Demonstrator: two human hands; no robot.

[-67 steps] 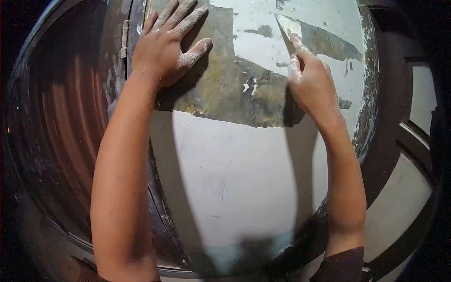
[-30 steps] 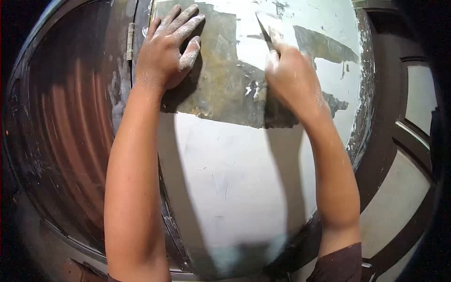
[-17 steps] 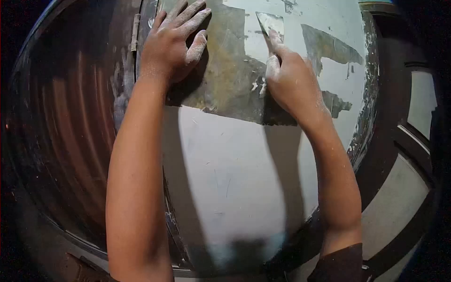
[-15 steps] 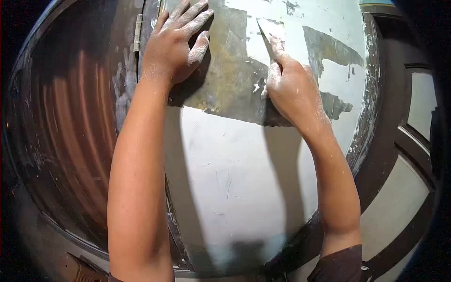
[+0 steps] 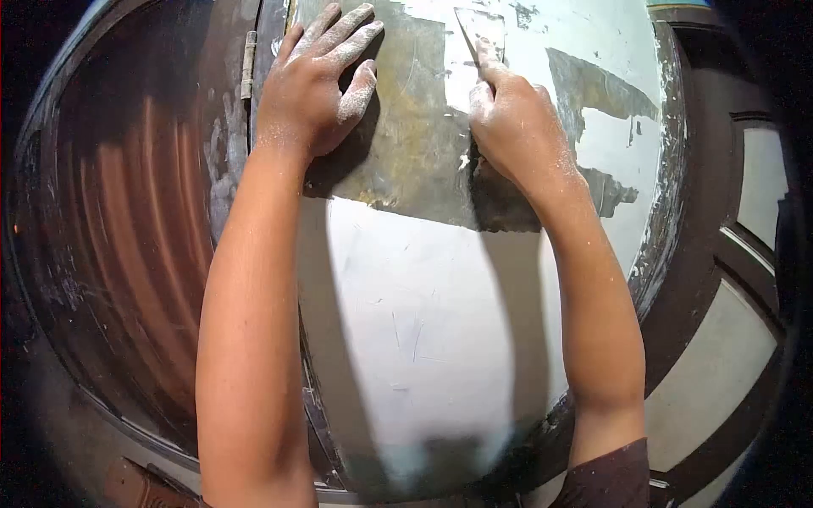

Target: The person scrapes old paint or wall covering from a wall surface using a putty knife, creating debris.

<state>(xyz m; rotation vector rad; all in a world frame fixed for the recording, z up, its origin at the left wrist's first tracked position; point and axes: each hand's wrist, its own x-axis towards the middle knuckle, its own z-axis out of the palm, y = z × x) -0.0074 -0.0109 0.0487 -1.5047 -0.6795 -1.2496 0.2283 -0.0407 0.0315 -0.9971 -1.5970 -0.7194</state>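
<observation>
My left hand (image 5: pixel 318 85) lies flat with spread fingers on the upper left of a panel (image 5: pixel 415 288), its fingers dusted white. The panel has white coating below and in patches above, with a bare grey-brown area (image 5: pixel 411 127) between. In my right hand (image 5: pixel 521 118) is a putty knife (image 5: pixel 484 30), its broad blade against the white coating near the top. My index finger stretches along the blade; the handle is hidden in my palm. White dust also covers the right hand's fingers.
A metal hinge (image 5: pixel 248 66) joins the panel's left edge to dark wood with a reddish-brown glossy part (image 5: pixel 140 220). On the right stands a dark framed door with pale panels (image 5: pixel 720 372). A brown object (image 5: pixel 144 487) sits at bottom left.
My right hand and the putty knife have moved slightly up and left across the panel. My left hand stays in place on the panel.
</observation>
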